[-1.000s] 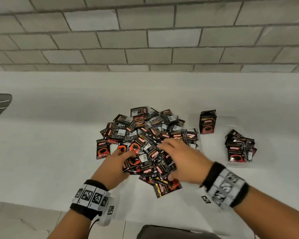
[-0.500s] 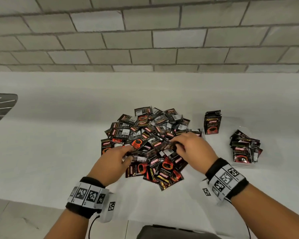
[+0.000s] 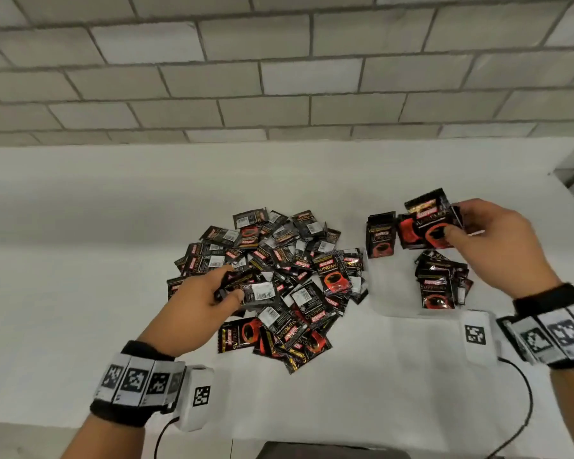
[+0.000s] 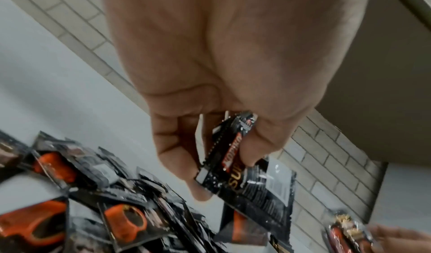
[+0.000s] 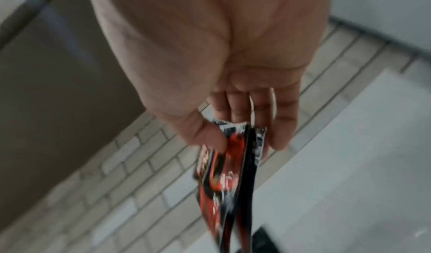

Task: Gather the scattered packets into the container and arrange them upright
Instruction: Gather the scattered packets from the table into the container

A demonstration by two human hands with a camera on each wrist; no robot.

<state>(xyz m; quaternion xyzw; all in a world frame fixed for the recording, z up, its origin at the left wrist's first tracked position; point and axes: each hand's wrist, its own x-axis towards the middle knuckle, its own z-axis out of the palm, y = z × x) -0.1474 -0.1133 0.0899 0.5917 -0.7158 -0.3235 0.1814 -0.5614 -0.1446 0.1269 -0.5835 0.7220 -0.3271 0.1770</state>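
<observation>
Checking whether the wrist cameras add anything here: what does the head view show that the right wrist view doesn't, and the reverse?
Only the head view shows the big pile of scattered coffee packets on the white table, the left hand pinching a packet over it, an upright stack and a looser bunch to its right.

Only the right wrist view shows the palm side: thumb on one face, fingers behind.

Both show the right hand holding a few red-and-black packets in its grip, and the brick wall.
</observation>
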